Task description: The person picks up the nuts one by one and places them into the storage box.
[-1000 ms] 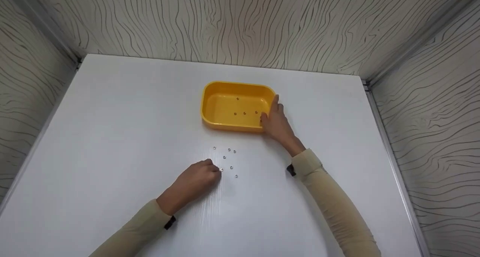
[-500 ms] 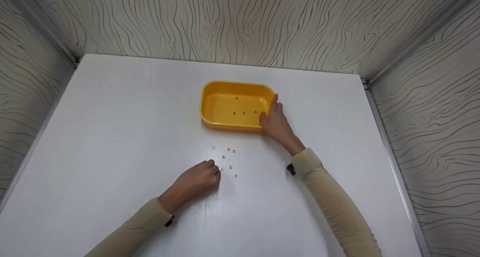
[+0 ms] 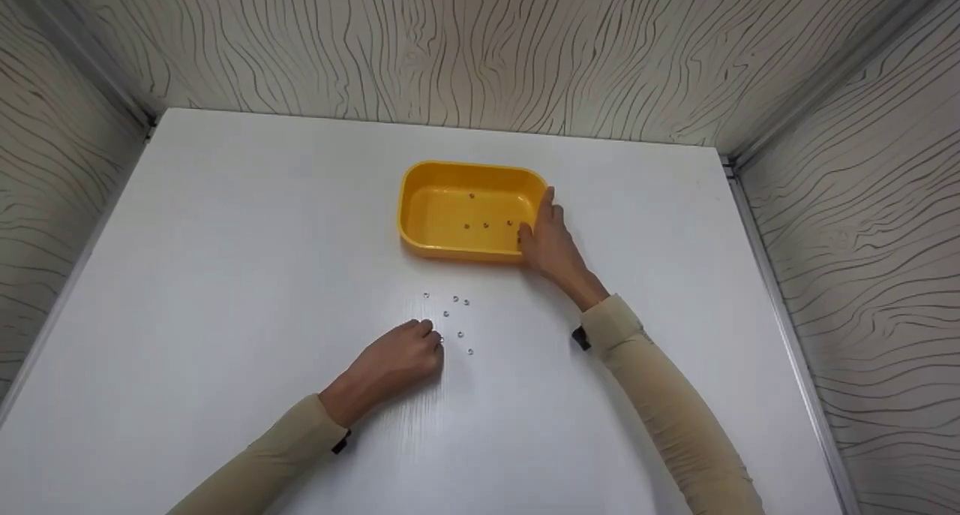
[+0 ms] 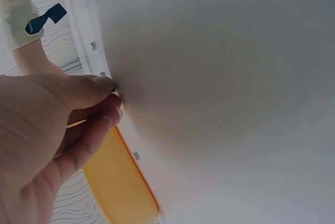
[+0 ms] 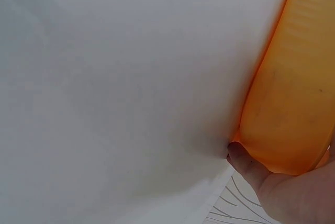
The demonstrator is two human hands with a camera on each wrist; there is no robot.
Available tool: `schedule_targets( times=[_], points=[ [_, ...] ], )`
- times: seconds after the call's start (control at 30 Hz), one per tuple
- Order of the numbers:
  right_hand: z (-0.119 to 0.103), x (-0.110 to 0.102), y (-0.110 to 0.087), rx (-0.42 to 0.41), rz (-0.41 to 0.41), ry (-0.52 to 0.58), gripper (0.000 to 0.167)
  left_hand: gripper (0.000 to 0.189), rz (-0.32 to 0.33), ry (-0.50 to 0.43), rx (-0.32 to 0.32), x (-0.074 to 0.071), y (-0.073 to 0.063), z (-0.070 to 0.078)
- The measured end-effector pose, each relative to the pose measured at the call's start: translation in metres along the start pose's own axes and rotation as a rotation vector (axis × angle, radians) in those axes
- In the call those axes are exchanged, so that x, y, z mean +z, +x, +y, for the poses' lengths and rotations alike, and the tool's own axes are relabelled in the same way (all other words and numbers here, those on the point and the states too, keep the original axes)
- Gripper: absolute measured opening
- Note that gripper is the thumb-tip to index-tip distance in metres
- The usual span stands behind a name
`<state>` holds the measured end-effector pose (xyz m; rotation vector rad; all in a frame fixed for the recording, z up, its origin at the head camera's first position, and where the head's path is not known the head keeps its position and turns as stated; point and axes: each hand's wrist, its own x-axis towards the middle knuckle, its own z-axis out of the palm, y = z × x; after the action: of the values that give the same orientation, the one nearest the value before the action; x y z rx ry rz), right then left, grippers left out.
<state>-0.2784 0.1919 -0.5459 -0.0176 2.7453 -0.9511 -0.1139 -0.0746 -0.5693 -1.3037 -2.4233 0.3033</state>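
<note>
In the head view my left hand (image 3: 394,365) is low over the white table, fingers curled and thumb and fingertips pinched together. The left wrist view shows a small dark bit of a nut (image 4: 114,85) between thumb and finger, mostly hidden. Several small silver nuts lie loose just beyond and right of this hand, among them one nut (image 3: 460,335) close to the knuckles. My right hand (image 3: 555,248) grips the near right corner of a yellow plastic bin (image 3: 457,254), thumb over the rim, fingers along the outer wall. Several nuts lie on the bin's floor.
The white table (image 3: 225,237) ends at a wood-grain patterned wall (image 3: 480,57) behind, with similar panels on both sides. Metal frame strips (image 3: 784,335) run along the table's side edges. Another loose nut (image 3: 426,295) lies between the bin and the left hand.
My left hand has edged slightly right, and its fingers now partly cover the nut beside them. The right hand and the bin stay in place.
</note>
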Motion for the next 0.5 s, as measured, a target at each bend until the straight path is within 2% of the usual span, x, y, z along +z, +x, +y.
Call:
schedule_targets(
  times=[0.23,0.5],
  points=[
    [0.0005,0.0001,0.0007,0.027,-0.011,0.011,0.086,0.012,-0.016,-0.002,0.015,-0.0032,0.0013,0.0015],
    [0.0016,0.0007,0.0011,0.021,-0.01,0.003,0.085,0.015,0.016,0.013,0.038,-0.0025,0.0017,0.0011]
  ],
)
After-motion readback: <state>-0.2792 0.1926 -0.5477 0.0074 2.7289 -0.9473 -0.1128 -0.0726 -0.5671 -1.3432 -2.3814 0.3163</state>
